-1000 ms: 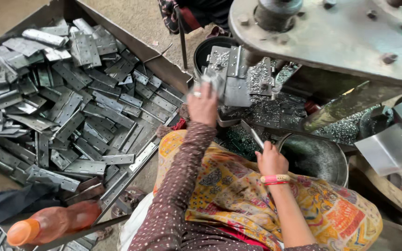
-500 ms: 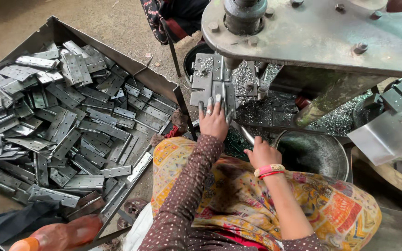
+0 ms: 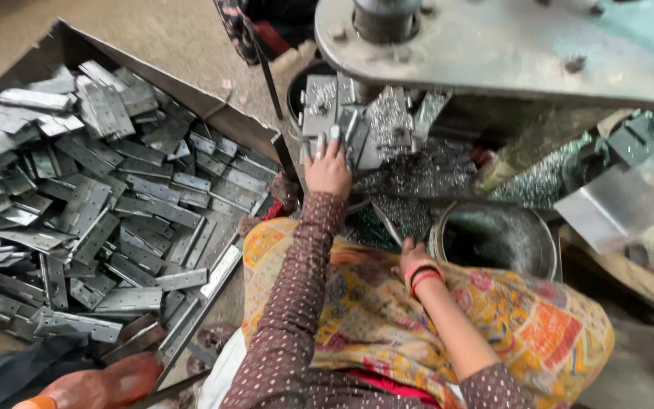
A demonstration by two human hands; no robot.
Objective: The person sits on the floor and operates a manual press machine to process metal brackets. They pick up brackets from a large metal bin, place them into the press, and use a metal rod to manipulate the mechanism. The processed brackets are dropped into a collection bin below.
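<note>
Left hand (image 3: 328,168) stretched up to press die, fingers (image 3: 319,145) spread flat against upright metal hinge plate (image 3: 319,106), long axis vertical, directly ahead of fingertips. Right hand (image 3: 415,257) lower, nearer body, curled round thin metal rod (image 3: 386,224) angled up-left toward die; exact pinch unclear. Round steel bowl (image 3: 497,241) just right. Tray of hinge plates (image 3: 100,197) well left.

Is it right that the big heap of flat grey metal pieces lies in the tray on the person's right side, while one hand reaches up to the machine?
Not quite. The heap of flat grey metal pieces lies in the tray on the person's left side, not the right. The head view shows it. The rest holds: the left hand reaches up to the grey metal machine.
</note>
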